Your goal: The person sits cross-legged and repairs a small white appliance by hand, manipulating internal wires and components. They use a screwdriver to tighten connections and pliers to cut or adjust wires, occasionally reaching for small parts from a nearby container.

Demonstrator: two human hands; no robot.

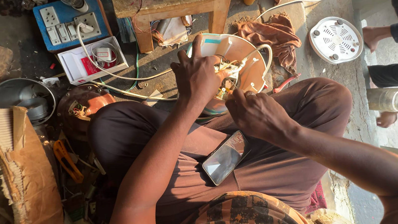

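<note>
A cluttered, grimy concrete floor (342,84) fills the frame. At upper centre, a round white-and-copper appliance base (245,53) rests against the person's knees. The left hand (198,74) clasps its rim; the right hand (255,112) pinches its tangled wiring (227,70). A glossy phone (225,158) lies on the lap.

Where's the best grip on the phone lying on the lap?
Take the phone by its two long edges, coming from above. It lies flat, screen up, tilted diagonally on the thigh, so those edges are exposed. The right hand is nearest; the left hand rests on the opened appliance.
</note>
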